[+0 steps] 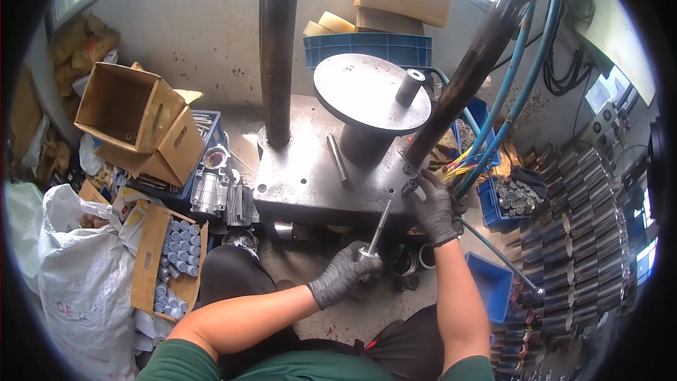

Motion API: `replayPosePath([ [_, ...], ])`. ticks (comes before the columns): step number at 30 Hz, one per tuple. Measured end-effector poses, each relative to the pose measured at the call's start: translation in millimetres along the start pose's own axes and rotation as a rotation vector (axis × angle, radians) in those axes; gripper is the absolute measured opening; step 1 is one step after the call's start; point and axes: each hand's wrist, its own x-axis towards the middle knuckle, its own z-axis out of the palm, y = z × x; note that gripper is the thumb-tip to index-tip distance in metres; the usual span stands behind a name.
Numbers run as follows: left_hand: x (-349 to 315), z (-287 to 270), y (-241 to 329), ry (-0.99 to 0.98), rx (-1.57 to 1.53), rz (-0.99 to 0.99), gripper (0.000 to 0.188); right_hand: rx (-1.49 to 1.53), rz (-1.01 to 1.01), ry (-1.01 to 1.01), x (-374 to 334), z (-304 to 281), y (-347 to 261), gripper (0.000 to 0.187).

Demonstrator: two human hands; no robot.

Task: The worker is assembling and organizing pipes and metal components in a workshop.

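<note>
My left hand [344,276], in a dark grey glove, is closed around the round base of a metal shaft [382,222], which points up and slightly right in front of the press table. At the table's right front corner, my gloved right hand [436,213] has its fingers around a small dark round part [410,187]. Just beyond those fingertips sits another small dark round part [408,168]. A loose steel rod [338,159] lies on the steel press table [296,183], left of a thick column topped by a round plate [356,92]. A short hollow cylinder [410,87] stands on that plate.
Two dark pillars [278,49] rise from the table. Blue hoses [518,77] hang at the right, near a blue bin of metal parts [518,197] and stacked metal tubes [578,240]. Metal castings [214,187], a carton of grey cylinders [148,261] and white sacks [81,275] stand left.
</note>
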Motion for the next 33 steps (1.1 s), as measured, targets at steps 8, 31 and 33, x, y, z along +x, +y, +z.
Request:
replayPosePath([
  [8, -0.4, 0.1, 2.8, 0.007, 0.038, 0.021, 0.056, 0.284, 0.291, 0.002, 2.7, 17.3, -0.1, 0.017],
  [31, -12.9, -11.0, 49.4, -0.008, 1.286, 0.430, 0.053, 0.942, 0.495, -0.644, -38.8, -109.3, -35.2, 0.041],
  [33, -12.8, -10.1, 47.1, -0.033, 1.275, 0.424, 0.053, 0.951, 0.519, -0.655, -43.2, -114.4, -36.5, 0.040],
])
